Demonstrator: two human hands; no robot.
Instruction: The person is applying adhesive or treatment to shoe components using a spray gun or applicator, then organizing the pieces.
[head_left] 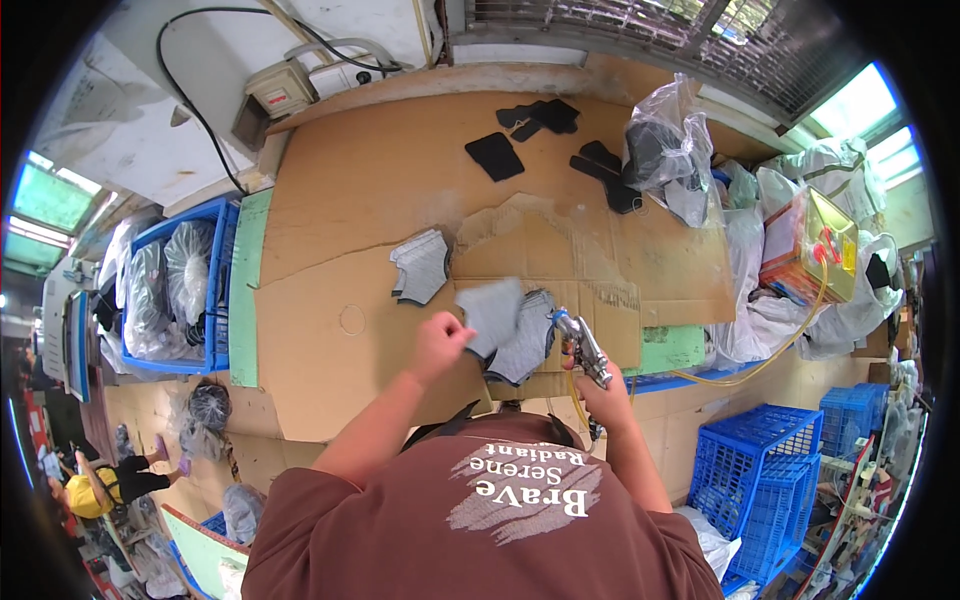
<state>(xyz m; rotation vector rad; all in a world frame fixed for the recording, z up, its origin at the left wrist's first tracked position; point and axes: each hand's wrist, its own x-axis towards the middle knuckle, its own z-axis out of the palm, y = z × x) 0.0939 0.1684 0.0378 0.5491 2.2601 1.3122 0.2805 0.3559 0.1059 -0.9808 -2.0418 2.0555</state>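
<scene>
Left hand (443, 343) pinches 1 cloth (489, 312) toward cardboard's (345, 385) near edge; right hand (607, 400) clasps spray gun (588, 355). Cloth likely light, soft; hold by rim.

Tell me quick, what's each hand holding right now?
Left hand: closed, pinching a grey cloth piece that looks blurred.
Right hand: closed around a silver spray gun.

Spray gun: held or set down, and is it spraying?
Held: the right hand is wrapped around the spray gun, its nozzle end beside the grey pieces. Spraying: cannot tell; no mist is visible.
</scene>
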